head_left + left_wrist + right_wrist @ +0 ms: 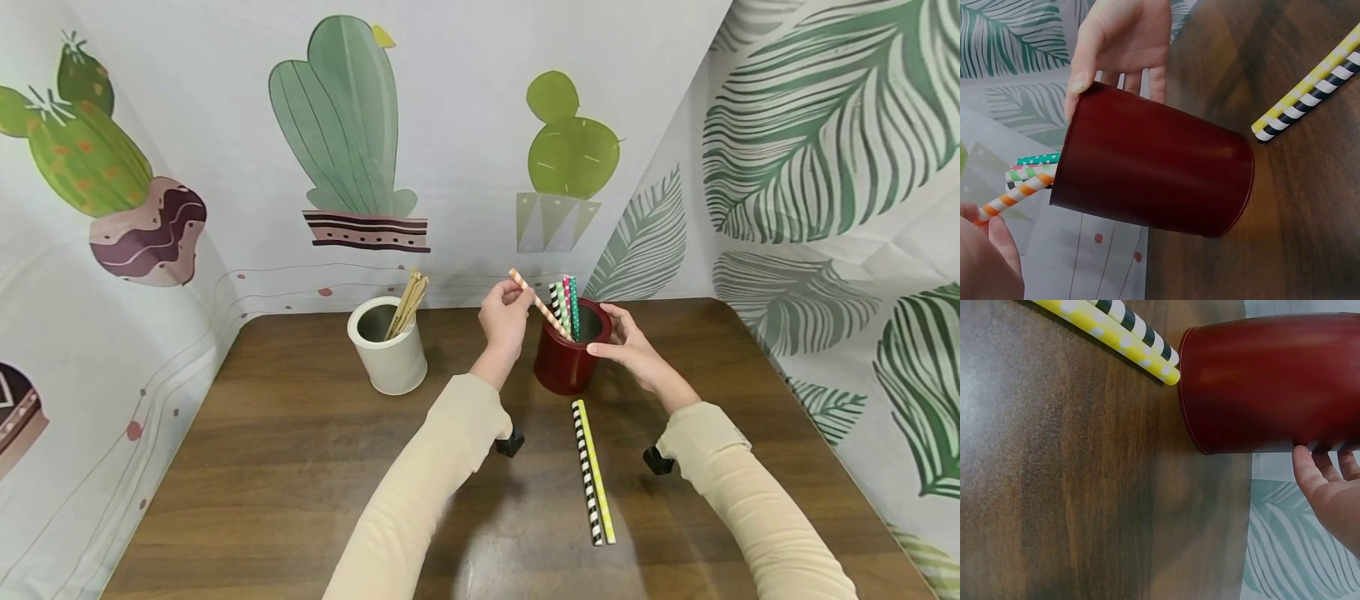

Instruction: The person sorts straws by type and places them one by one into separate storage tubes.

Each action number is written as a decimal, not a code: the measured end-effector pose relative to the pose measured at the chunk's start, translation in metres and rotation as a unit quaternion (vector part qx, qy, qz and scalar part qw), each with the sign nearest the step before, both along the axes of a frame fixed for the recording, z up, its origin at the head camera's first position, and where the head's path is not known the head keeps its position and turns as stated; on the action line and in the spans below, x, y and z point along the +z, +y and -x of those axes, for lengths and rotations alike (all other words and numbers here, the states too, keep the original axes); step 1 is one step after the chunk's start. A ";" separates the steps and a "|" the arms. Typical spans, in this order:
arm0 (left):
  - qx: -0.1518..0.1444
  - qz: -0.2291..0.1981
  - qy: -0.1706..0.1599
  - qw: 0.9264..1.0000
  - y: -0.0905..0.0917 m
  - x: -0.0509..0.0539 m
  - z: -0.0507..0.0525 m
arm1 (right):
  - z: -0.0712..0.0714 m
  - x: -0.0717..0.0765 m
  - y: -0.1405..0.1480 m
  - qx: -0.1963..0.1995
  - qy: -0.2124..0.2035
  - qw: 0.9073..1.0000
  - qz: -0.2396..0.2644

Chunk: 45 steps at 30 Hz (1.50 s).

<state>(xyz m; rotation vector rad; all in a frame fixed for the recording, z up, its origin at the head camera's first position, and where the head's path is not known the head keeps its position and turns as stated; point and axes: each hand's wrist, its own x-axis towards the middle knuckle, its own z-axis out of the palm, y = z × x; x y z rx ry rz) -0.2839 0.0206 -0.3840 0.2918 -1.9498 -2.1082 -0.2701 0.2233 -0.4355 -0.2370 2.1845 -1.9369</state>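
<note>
My left hand (pixel 504 323) pinches an orange-and-white striped paper straw (pixel 540 305) near its upper part. The straw leans to the left, and its lower end is inside the mouth of a dark red cup (pixel 564 367). Several patterned straws (pixel 575 310) stand in that cup, among them green dotted, pink and black-striped ones. On the cup's right side my right hand (pixel 636 352) holds it near the rim, thumb in front and fingers behind. In the left wrist view the orange straw (pixel 1015 199) slants out of the mouth, beside the others.
A yellow dotted straw (pixel 596 475) and a black-and-white striped straw (pixel 586 467) lie side by side in front of the red cup. To the left stands a cream cup (pixel 401 362) with several tan straws (pixel 409 304). Behind the wooden table (pixel 300 467) hangs a printed cloth (pixel 465 125).
</note>
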 end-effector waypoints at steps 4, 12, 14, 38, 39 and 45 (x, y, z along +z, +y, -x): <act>-0.018 0.010 -0.005 1.000 0.003 -0.005 0.000 | 0.002 -0.003 0.002 0.000 0.004 1.000 0.001; -0.061 0.083 -0.014 0.995 0.008 -0.010 -0.002 | 0.002 -0.004 0.002 0.001 0.002 1.000 -0.010; -0.069 0.101 -0.017 0.992 0.009 -0.010 -0.004 | 0.002 -0.004 0.002 0.001 0.000 1.000 -0.011; -0.087 0.235 -0.015 0.968 0.010 -0.029 -0.008 | 0.002 -0.004 0.002 0.000 0.009 1.000 -0.006; -0.091 0.220 -0.015 0.971 0.009 -0.031 -0.008 | 0.002 -0.004 0.002 0.000 0.008 1.000 -0.006; -0.124 0.160 -0.007 0.979 0.000 -0.040 -0.012 | 0.002 -0.005 0.003 0.003 0.009 1.000 -0.007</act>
